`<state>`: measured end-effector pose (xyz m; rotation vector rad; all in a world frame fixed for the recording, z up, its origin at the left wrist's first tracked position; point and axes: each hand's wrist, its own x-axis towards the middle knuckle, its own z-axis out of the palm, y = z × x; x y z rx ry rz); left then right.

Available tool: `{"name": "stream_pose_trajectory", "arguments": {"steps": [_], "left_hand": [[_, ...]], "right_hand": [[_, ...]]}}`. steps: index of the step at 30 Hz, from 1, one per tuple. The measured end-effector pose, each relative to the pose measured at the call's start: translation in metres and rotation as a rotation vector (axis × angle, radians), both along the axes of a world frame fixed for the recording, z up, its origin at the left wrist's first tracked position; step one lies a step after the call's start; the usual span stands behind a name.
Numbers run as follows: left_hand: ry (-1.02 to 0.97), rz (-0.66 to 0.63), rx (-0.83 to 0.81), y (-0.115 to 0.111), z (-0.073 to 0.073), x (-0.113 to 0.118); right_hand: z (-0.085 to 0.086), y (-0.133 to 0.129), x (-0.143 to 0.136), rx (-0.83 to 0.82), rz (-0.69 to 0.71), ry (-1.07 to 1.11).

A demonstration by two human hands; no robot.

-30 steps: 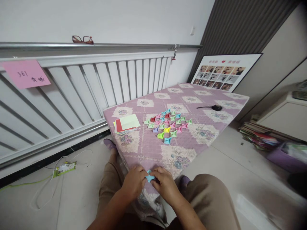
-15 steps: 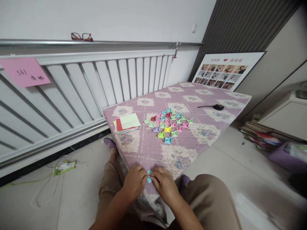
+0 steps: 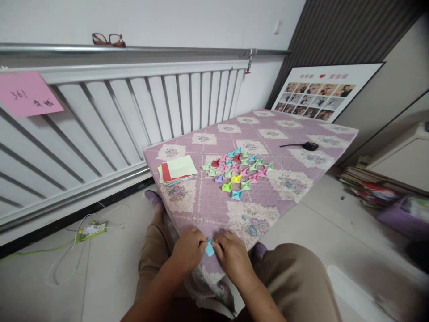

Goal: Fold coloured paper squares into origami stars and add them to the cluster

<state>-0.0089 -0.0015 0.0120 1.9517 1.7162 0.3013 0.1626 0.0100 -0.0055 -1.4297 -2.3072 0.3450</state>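
Observation:
A small piece of folded blue paper [image 3: 209, 249] lies at the near corner of the cloth-covered table [image 3: 214, 214], held between both hands. My left hand [image 3: 190, 249] pinches its left edge, fingers closed. From the other side my right hand [image 3: 234, 256] grips its right edge with thumb and fingers. Beyond the hands stand several small folded paper pieces [image 3: 236, 178] in blue, green, pink, red, yellow and purple, set out in rows. To their left lies a stack of paper sheets [image 3: 182, 167], pale green on top with red beneath.
A black object with a thin tail [image 3: 310, 146] lies on the table's far right. Behind it leans a photo board [image 3: 311, 91]. A white radiator [image 3: 187, 103] runs along the wall, with glasses [image 3: 107, 40] on its pipe. A power strip [image 3: 92, 231] with cables sits on the floor.
The blue paper now shows a broader, flatter face between the fingers, where before it looked narrow and pinched in the middle. My hands stay at the table corner. The view has shifted slightly.

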Motion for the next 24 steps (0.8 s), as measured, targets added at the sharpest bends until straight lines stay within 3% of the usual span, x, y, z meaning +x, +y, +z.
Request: {"name": "stream_pose_trajectory", "arguments": {"steps": [5,14,24], "left_hand": [[0.072,-0.036,-0.004,0.003,0.004,0.001],[0.111,0.009,-0.101,0.017,0.005,0.000],[0.123,-0.048,-0.140,0.032,0.003,-0.011]], "right_hand": [[0.002,0.003,-0.004,0.011,-0.033,-0.033],[0.005,0.006,-0.006,0.039,-0.072,-0.084],[-0.002,0.004,-0.007,0.051,-0.107,-0.035]]}}
